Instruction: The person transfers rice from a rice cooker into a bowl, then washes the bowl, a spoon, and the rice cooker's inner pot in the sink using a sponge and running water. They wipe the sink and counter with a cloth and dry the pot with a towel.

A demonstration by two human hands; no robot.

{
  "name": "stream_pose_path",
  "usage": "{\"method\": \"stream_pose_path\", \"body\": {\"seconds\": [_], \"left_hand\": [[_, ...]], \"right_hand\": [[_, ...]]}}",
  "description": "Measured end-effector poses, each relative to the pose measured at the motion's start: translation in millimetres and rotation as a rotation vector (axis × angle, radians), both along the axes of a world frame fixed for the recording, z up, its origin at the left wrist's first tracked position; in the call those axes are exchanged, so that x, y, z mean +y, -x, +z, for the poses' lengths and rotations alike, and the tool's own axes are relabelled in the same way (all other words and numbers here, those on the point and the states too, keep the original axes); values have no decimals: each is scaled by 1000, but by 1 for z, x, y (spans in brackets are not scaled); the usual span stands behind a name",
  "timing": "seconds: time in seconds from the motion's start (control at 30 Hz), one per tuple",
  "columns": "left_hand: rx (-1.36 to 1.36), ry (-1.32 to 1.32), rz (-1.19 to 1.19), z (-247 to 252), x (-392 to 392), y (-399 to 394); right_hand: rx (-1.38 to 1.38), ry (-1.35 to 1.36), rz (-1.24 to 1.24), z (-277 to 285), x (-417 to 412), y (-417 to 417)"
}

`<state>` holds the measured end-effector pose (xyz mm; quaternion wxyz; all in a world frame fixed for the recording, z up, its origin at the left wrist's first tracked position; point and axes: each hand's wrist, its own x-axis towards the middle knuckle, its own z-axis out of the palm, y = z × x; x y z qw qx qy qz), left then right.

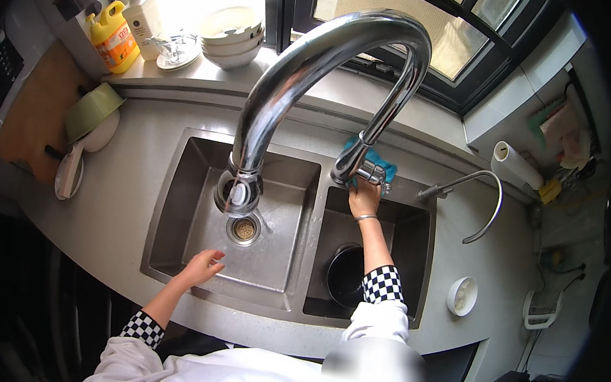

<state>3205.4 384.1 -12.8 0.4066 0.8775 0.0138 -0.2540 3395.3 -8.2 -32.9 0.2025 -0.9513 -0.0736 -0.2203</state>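
Observation:
My right hand [365,198] reaches over the right basin to the base of the chrome faucet [284,89]. It grips a blue cloth [385,166] that shows on both sides of the faucet's handle [371,172]; the fingertips are hidden behind that handle. Over the front left of the left basin [245,267], my left hand [202,268] hovers empty with its fingers apart. A drain strainer [244,230] sits in that basin's floor. In the right basin [412,242] stands a dark round pot [343,277], partly covered by my right forearm.
A thin curved tap [492,206] and a white bowl [462,296] stand right of the sink. Stacked bowls [232,40], a small plate [179,57] and a yellow jug [115,38] line the sill. Left are a green bowl [93,112] and a wooden cutting board [42,111].

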Motion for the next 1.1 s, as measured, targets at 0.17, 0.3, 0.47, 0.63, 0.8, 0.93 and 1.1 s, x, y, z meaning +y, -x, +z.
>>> {"method": "stream_pose_path", "body": {"seconds": [0.17, 0.3, 0.47, 0.63, 0.8, 0.93, 1.1], "left_hand": [[-145, -109, -30, 15, -9, -5], [-140, -124, -42, 9, 3, 4], [-116, -58, -160, 10, -9, -3], [-5, 66, -49, 23, -7, -17], [29, 215, -76, 17, -17, -20], [-16, 149, -169, 22, -25, -15], [251, 572, -108, 24, -34, -14]], "right_hand": [[-39, -188, -16, -1, 16, 40], [-150, -208, 181, 26, 72, 59], [95, 98, 180, 15, 81, 35], [380, -103, 446, 13, 78, 171], [573, -232, 334, 42, 81, 308], [389, -389, -76, 56, 12, 351], [176, -335, -555, 44, -102, 413]]}}
